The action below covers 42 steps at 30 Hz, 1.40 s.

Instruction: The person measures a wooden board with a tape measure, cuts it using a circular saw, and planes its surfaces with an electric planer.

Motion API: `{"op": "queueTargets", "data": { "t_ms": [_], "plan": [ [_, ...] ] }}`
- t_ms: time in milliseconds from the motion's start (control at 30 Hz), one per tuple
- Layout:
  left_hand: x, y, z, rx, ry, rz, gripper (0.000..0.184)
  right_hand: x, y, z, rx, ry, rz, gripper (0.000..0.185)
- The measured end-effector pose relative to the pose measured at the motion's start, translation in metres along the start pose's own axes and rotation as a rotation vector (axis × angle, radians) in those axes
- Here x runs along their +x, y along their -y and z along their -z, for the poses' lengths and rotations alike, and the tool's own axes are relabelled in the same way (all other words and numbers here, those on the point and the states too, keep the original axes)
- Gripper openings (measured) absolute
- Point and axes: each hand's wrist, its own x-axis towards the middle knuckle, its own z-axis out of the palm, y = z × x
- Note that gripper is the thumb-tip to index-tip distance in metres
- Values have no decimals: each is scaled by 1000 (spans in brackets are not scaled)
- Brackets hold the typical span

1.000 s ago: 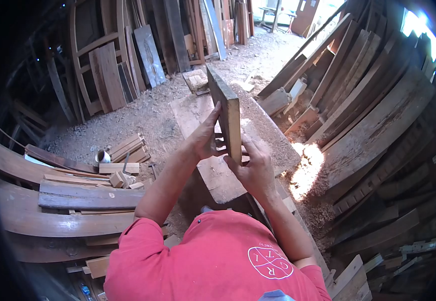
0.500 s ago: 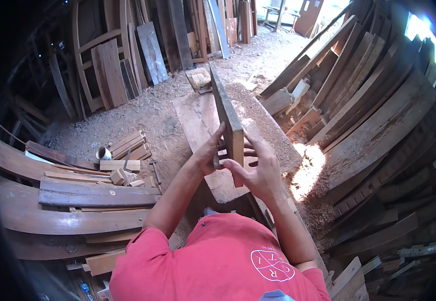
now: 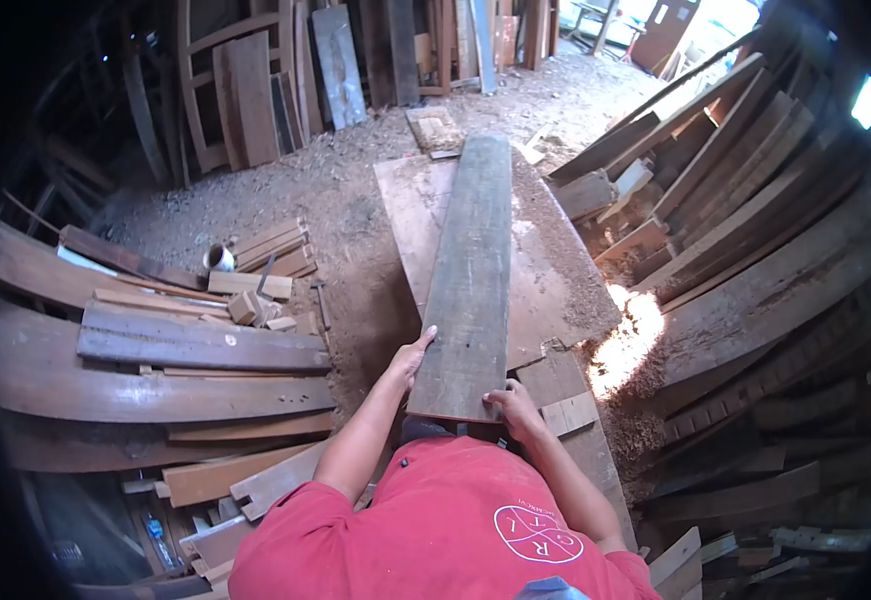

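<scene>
A long grey-brown wooden plank (image 3: 470, 270) lies with its broad face up, its near end close to my shirt. My left hand (image 3: 413, 357) grips its left edge, thumb on top. At the near right corner my right hand (image 3: 517, 408) holds the plank, thumb over the face and fingers out of sight underneath. The far part of the plank extends over a sawdust-strewn workbench (image 3: 555, 270). Whether the plank rests on the bench or hovers above it, I cannot tell.
A small wood block (image 3: 435, 130) sits at the bench's far end. Stacked boards (image 3: 205, 390) and a white cup (image 3: 219, 257) are to the left, with a hammer (image 3: 322, 303) near them. Many planks (image 3: 775, 270) lean along the right side. Shavings cover the floor (image 3: 325, 190).
The plank has turned from standing on edge to lying broad face up. Its near end has come closer to my body, and my hands have moved apart to its two edges.
</scene>
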Motion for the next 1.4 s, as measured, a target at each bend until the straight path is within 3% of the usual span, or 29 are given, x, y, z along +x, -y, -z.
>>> {"op": "queueTargets", "data": {
  "t_ms": [33,67,100,200,333,600,833,967,1067,1167,1233,1267,1300,1367,1400],
  "plan": [
    [-5,3,-1,28,-21,46,59,3,-7,-4,44,-54,-115,65],
    [4,13,3,277,-89,-92,64,5,-14,-8,89,-112,-229,72],
    [11,23,6,273,-98,-86,64,12,-23,-13,85,-104,-237,72],
    [10,40,4,515,-241,-243,77,24,-37,-32,-150,-396,-96,81],
    [-29,37,-6,640,-297,-304,75,24,-67,-45,-399,-573,-56,86],
    [-88,72,3,743,-493,-359,73,-2,-119,-57,-386,-518,17,81],
    [-126,20,-19,796,-586,-365,69,13,-112,-68,-303,-362,35,81],
    [-125,10,-21,782,-602,-457,69,20,-98,-71,-163,-284,82,77],
    [-129,-11,-28,823,-613,-455,68,34,-91,-70,158,-62,10,79],
    [-149,-45,-49,884,-578,-519,68,32,-54,-70,324,64,-119,82],
    [-162,-64,-55,817,-389,-662,70,33,-32,-68,382,129,-150,86],
    [-172,-72,-58,768,-256,-651,80,21,-13,-67,446,137,-150,88],
    [-182,-73,-62,771,-257,-652,80,9,8,-68,510,145,-151,90],
    [-198,-73,-74,412,150,-903,98,23,13,-53,596,339,-161,84],
    [-206,-78,-82,416,156,-905,98,30,15,-46,633,436,-170,81]
  ]
}}
